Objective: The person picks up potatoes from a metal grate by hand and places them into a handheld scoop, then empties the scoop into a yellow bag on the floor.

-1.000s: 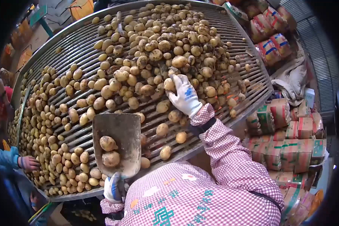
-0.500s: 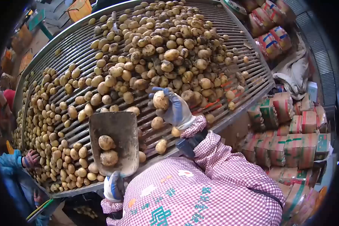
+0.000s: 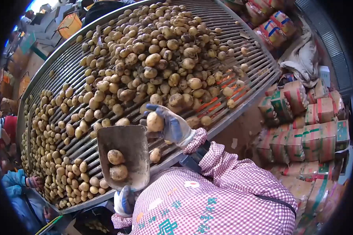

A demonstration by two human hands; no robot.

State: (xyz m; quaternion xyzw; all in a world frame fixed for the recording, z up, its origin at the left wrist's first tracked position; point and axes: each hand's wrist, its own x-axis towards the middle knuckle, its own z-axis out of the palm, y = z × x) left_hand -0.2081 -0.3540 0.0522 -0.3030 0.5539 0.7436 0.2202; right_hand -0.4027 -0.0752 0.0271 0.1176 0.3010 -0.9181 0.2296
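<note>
My left hand [image 3: 124, 200], in a white and blue glove, is closed at the near end of a grey scoop [image 3: 139, 150], which rests over the front edge of the slatted table. Two potatoes [image 3: 118, 172] lie inside the scoop. Just right of the scoop, my right hand [image 3: 171, 126], also gloved, grips a single potato [image 3: 155, 122] between thumb and fingers. Beyond both hands a large heap of potatoes [image 3: 157, 58] covers the slats [image 3: 239, 43].
At the left edge, a co-worker's gloved hand [image 3: 34, 181] touches potatoes; another person in red [image 3: 10, 129] is behind. Stacked boxes [image 3: 294, 143] stand at the right, with grey cloth [image 3: 302, 62] above them. An orange basket [image 3: 69, 25] sits beyond the table.
My right hand has moved left with its potato, closer to the scoop. The view has shifted somewhat. The two potatoes remain in the scoop.
</note>
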